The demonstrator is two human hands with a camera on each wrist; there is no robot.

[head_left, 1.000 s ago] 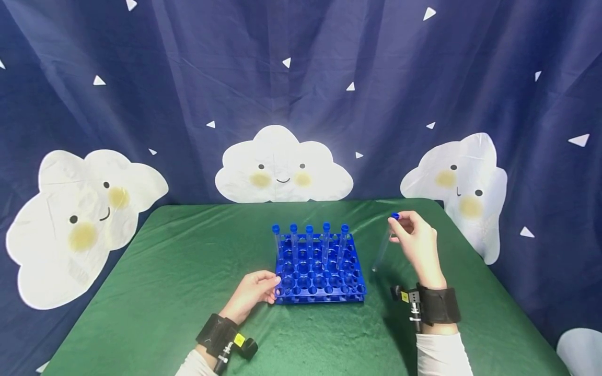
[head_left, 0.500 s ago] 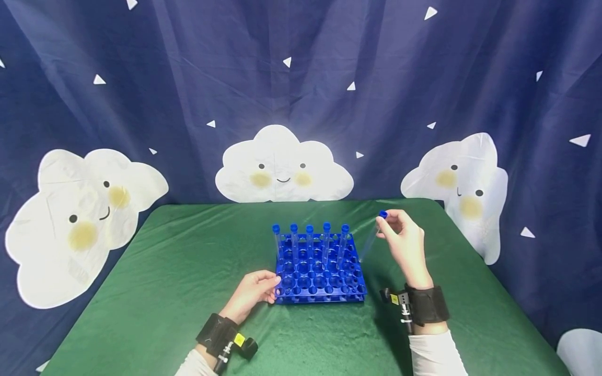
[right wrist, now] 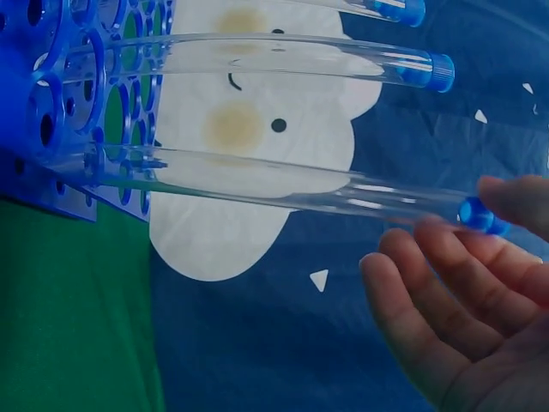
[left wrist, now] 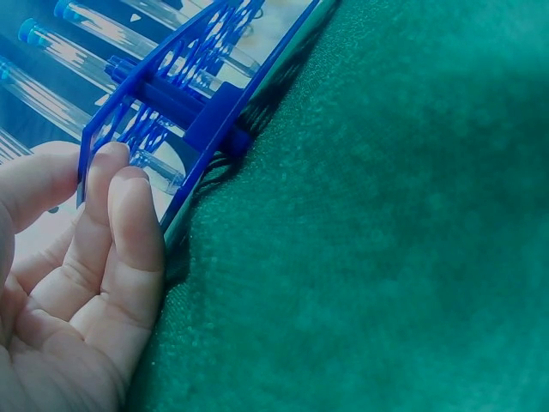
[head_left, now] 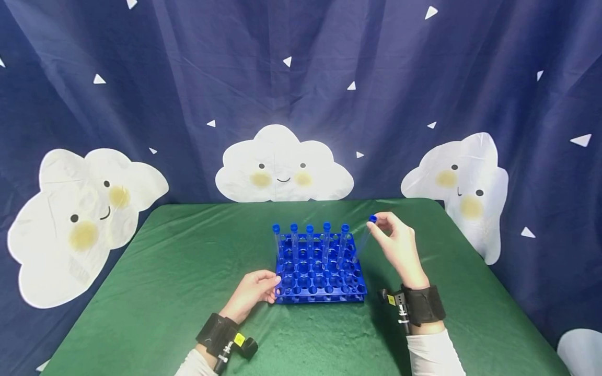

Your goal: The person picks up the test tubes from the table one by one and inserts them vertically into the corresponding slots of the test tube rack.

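A blue test tube rack (head_left: 320, 282) stands on the table, with several clear, blue-capped test tubes (head_left: 326, 245) upright in one row of its holes. My left hand (head_left: 254, 292) pinches the rack's near left edge between thumb and fingers; the left wrist view shows the fingertips on its top plate (left wrist: 153, 69). My right hand (head_left: 400, 245) pinches another test tube (right wrist: 283, 184) by its blue cap (right wrist: 482, 216). This tube leans, its cap to the right, and its lower end is at the rack's right side. Whether that end is inside a hole I cannot tell.
A green cloth (head_left: 197, 250) covers the table. Behind it hangs a dark blue curtain (head_left: 188, 78) with white clouds and triangles. Both wrists wear black straps (head_left: 423, 304) with small cameras.
My right hand has moved left with its test tube, bringing the tube's lower end from beside the rack to its right side. My left hand and the rack stay put.
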